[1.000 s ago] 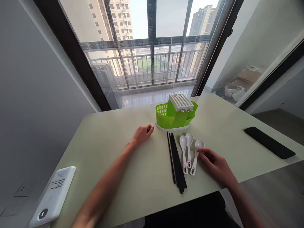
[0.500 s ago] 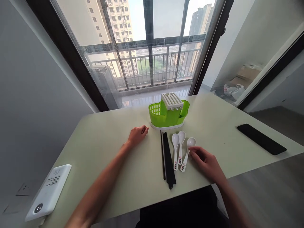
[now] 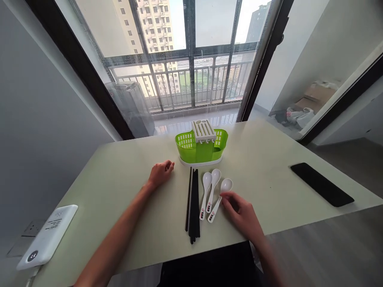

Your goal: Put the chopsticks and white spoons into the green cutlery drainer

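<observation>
My right hand has its thumb and fingertips closed on the neck of the rightmost white spoon, which lies on the table. To its left lie two more white spoons, one in the middle and one on the left, both with printed labels on their handles. A bundle of black chopsticks lies beside them. My left hand rests on the table in a loose fist, with nothing visible in it. Beyond the hands stands a green cutlery basket with a white slotted top.
The pale table reaches to a glass window wall. A black flat slab lies at the right. At the left edge is a white rectangular device with a cable. Bags and cardboard sit beyond the glass at the right.
The view has shifted, so the things on the table appear farther left. My right hand stays at the rightmost spoon, and my left hand still rests on the table.
</observation>
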The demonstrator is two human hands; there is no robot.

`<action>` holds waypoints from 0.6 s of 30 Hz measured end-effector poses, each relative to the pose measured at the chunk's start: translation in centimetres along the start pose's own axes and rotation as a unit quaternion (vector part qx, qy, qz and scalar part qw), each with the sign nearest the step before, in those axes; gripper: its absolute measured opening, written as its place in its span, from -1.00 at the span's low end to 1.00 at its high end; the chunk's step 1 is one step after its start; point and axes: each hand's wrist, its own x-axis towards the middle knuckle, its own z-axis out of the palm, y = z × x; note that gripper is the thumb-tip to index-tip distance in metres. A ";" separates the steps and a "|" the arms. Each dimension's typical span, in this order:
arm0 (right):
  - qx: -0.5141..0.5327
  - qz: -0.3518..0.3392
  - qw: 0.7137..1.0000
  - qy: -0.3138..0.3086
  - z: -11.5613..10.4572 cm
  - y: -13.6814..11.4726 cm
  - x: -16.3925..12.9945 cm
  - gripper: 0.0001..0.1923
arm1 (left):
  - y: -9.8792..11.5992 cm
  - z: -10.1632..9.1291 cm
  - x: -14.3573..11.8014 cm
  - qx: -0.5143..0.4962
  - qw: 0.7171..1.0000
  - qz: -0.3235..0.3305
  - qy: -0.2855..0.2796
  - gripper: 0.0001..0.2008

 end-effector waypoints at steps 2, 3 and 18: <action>0.004 -0.004 1.000 -0.002 0.1 -0.2 0.0 -0.64 | 0.0 -0.2 -0.1 0.001 1.000 -0.008 -0.001 -0.58; 0.005 -0.007 1.000 -0.002 0.1 -0.2 0.0 -0.65 | 0.0 -0.3 -0.1 0.000 1.000 -0.012 -0.001 -0.58; 0.018 -0.067 0.997 0.014 1.6 -0.8 0.4 -0.80 | 0.7 -2.7 -1.9 -0.066 0.993 -0.098 0.027 -0.58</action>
